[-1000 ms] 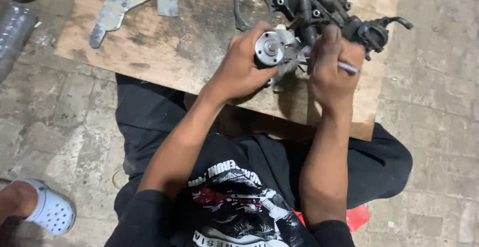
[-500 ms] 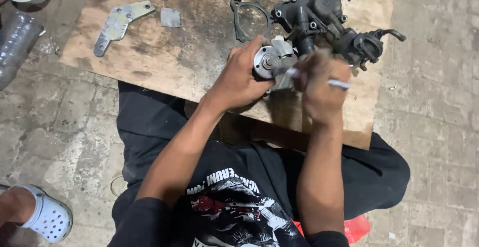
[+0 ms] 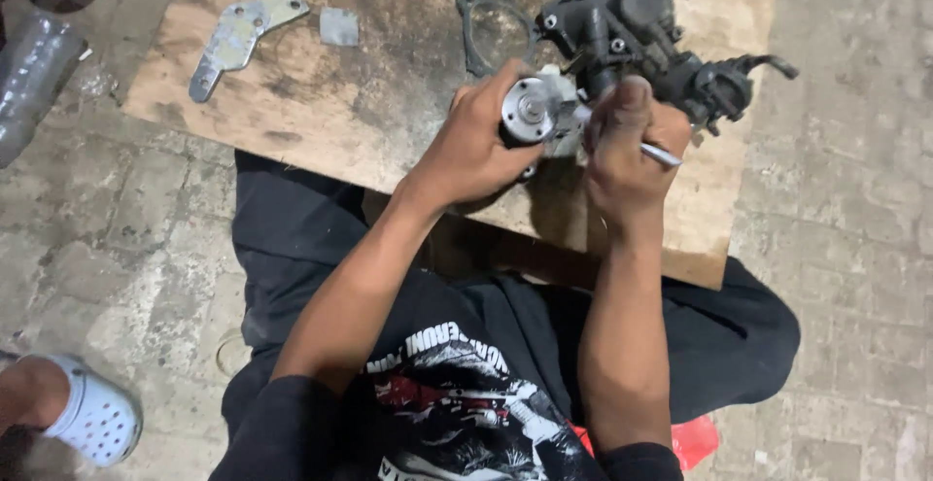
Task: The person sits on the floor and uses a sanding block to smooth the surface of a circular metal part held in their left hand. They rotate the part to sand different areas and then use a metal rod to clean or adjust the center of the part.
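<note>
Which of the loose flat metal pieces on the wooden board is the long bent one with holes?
The grey bracket at the board's far left corner: long, angled, with holes. The small plate just right of it is only a plain square.

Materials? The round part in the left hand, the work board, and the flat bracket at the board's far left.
Round part: bare metal, likely cast aluminium; dull silver, bright machined face.
Board: wood, probably plywood; tan, unfinished, dark oily stains.
Flat bracket: sheet metal, probably steel; flat grey, punched holes, dull sheen.
</note>
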